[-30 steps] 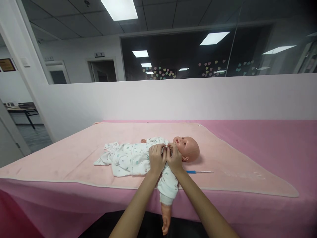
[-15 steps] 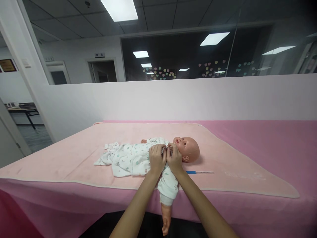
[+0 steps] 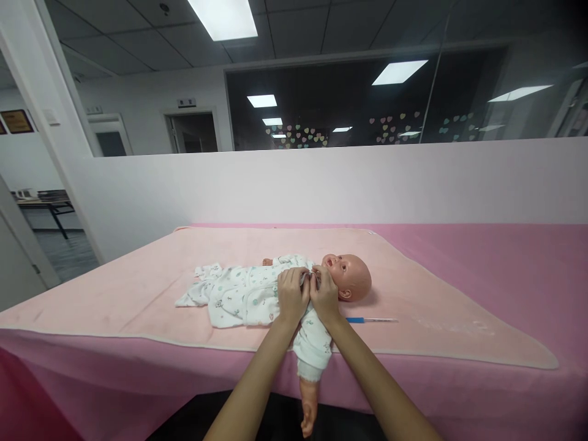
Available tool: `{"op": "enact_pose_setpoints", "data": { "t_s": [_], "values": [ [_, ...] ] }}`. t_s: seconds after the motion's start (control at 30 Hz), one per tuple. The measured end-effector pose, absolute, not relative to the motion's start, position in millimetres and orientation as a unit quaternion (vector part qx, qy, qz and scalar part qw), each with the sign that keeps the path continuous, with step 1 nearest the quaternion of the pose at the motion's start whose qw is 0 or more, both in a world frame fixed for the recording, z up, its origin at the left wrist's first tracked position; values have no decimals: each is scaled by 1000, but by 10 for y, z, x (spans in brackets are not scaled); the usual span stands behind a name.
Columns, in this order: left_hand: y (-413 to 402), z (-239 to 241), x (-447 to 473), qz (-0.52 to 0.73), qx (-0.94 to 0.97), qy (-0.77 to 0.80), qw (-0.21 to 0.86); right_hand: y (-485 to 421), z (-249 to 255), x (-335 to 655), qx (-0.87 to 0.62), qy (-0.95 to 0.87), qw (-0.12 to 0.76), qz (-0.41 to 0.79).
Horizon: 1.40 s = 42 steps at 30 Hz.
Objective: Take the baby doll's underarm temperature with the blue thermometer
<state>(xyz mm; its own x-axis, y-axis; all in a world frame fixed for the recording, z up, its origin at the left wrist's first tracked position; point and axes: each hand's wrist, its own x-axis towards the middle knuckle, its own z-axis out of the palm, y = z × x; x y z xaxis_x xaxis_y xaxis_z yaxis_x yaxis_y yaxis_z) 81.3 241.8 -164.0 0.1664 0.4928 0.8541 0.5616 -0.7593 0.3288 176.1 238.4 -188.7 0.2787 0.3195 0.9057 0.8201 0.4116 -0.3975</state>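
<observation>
A baby doll (image 3: 353,277) lies on its back, its head to the right and one arm hanging over the near edge of the table. It wears a white printed baby outfit (image 3: 250,300). At the doll's neck, my left hand (image 3: 293,291) and my right hand (image 3: 324,293) meet, fingertips pinched together on the outfit's collar. Something small and pale shows between the fingers; whether it is a tie or a snap I cannot tell. The fingers hide most of the collar.
A thin tool with a blue handle (image 3: 356,320) and a slender shaft lies right of my right wrist. A peach blanket (image 3: 436,343) covers part of the pink tablecloth (image 3: 505,263). Behind the table rises a white half wall (image 3: 349,184) with glass above it.
The view has shifted very slightly. Both hands stay at the doll's collar, and the doll lies as before.
</observation>
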Motion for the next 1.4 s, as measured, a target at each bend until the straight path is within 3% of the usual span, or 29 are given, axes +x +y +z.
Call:
{"op": "enact_pose_setpoints", "data": {
  "t_s": [0.53, 0.87, 1.17, 1.4],
  "values": [
    [2382, -1634, 776, -589, -738, -329, 24, 2355, -1853, 1772, -453, -561, 643, -257],
    [2377, -1628, 663, -551, -711, -435, 24, 2335, -1838, 1784, -429, -565, 662, -242],
    [2362, -1613, 662, -567, -704, -428, 4, 2323, -1795, 1759, -427, -558, 665, -254],
    [2376, -1631, 670, -588, -693, -416, -24, 2205, -1724, 1679, -357, -702, 532, -311]
  ]
}}
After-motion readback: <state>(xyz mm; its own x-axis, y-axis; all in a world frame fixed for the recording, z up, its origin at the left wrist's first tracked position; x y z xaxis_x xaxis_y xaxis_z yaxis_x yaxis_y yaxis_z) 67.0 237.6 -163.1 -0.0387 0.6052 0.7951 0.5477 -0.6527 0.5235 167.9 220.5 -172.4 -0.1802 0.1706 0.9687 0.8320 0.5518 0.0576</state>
